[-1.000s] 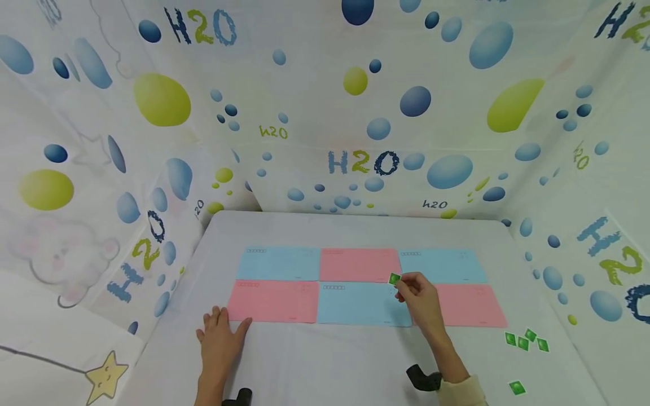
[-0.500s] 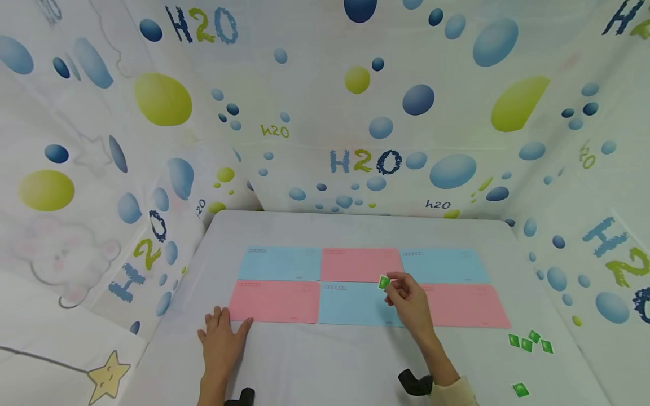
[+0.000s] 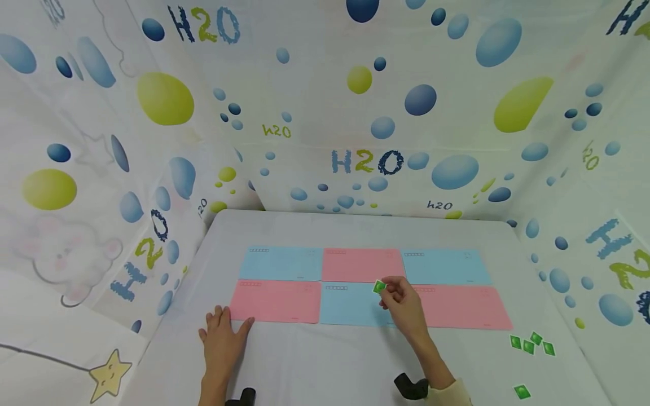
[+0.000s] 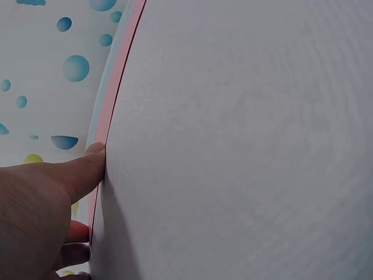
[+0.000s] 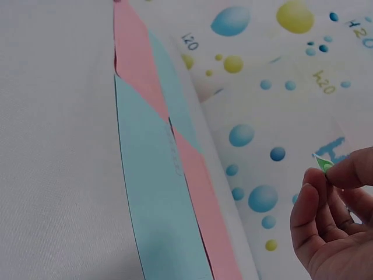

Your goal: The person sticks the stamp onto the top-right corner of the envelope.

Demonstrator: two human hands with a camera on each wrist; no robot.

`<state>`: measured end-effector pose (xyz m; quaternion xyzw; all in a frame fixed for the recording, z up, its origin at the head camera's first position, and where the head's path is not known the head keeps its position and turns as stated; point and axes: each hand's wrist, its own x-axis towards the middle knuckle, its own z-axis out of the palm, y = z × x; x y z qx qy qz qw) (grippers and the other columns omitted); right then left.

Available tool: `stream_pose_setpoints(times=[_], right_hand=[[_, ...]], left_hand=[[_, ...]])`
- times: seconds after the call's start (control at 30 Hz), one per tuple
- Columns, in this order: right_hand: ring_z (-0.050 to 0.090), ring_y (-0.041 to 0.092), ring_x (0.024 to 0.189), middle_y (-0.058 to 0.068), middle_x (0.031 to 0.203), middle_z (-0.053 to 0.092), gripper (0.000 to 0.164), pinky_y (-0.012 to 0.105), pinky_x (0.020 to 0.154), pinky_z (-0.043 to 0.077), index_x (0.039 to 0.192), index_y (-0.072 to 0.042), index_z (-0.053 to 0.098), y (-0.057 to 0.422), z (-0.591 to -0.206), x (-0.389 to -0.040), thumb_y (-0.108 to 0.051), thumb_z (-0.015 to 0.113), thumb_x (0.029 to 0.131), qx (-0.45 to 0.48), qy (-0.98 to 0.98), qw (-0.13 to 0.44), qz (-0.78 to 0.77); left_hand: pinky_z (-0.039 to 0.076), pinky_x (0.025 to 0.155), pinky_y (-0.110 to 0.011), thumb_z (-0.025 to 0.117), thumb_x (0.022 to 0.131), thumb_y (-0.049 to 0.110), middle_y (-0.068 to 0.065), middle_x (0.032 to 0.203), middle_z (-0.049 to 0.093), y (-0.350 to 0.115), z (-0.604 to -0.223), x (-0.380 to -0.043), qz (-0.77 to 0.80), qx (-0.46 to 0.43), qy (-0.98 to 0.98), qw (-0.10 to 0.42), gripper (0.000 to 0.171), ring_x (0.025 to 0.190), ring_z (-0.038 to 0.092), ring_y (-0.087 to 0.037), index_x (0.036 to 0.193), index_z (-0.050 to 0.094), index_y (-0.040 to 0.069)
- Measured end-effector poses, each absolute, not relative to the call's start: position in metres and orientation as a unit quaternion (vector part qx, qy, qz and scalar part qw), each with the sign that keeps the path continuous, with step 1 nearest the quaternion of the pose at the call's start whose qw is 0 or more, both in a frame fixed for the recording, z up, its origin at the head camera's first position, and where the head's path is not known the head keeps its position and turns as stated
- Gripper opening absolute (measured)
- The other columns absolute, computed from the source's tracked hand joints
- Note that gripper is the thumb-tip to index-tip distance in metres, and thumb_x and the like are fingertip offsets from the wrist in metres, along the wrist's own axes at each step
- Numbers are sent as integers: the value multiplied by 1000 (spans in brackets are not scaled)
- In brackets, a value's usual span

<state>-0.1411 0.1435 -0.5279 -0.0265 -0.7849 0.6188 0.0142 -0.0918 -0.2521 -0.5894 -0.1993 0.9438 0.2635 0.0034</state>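
Right hand has a small green, white-edged paper square pinched between thumb and fingers, held up clear of the light-blue rectangular paper envelope in the front row. Looks like the carrying step to me; setting it down would call for lowering it flat and straight. Left hand, fingers spread, touches the pink rectangular paper envelope at front left. Can't tell if either envelope's got anything inside.

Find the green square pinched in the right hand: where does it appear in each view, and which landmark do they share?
Head: the green square, pinched by the right hand, right of centre, below mid-height.
Left wrist: not in it.
Right wrist: near the right edge, below mid-height.
Shared landmark: the front-left pink sheet.
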Motion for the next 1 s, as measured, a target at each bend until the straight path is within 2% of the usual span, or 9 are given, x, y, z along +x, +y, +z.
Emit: stream_pose_setpoints(times=[0.27, 0.47, 0.7, 0.9, 1.0], right_hand=[[67, 27, 75, 15, 92, 61, 22, 23, 68, 58, 118, -8, 63, 136, -528, -140, -6, 65, 95, -15, -777, 9, 629], [66, 22, 73, 12, 91, 62, 24, 21, 68, 57, 119, -8, 63, 130, -528, -140, -7, 65, 95, -15, -782, 1, 623], [67, 31, 76, 13, 89, 61, 22, 25, 69, 59, 116, -9, 63, 124, -529, -140, -5, 65, 95, -5, -777, -3, 630], [67, 31, 75, 12, 89, 61, 21, 22, 68, 58, 115, -9, 63, 119, -531, -141, -4, 64, 95, 2, -778, -7, 628], [66, 31, 75, 12, 88, 60, 21, 24, 68, 59, 114, -9, 63, 116, -531, -141, -4, 64, 94, 2, -778, -10, 629]], left_hand=[[3, 116, -76, 66, 93, 39, -40, 157, 19, -254, -592, -92, 265, -197, 944, -1, 84, 147, 12, -60, 148, 32, -15], [3, 116, -75, 66, 93, 39, -39, 157, 19, -253, -591, -91, 262, -202, 944, 1, 85, 147, 11, -59, 148, 32, -15], [3, 116, -75, 66, 92, 39, -39, 157, 20, -253, -592, -92, 261, -204, 943, -2, 85, 147, 12, -59, 148, 32, -15], [2, 116, -75, 67, 92, 40, -39, 157, 20, -253, -593, -92, 264, -204, 943, -2, 85, 148, 12, -58, 148, 33, -15], [2, 116, -76, 67, 92, 40, -39, 157, 20, -253, -593, -92, 265, -203, 943, -3, 85, 148, 12, -58, 148, 33, -15]])
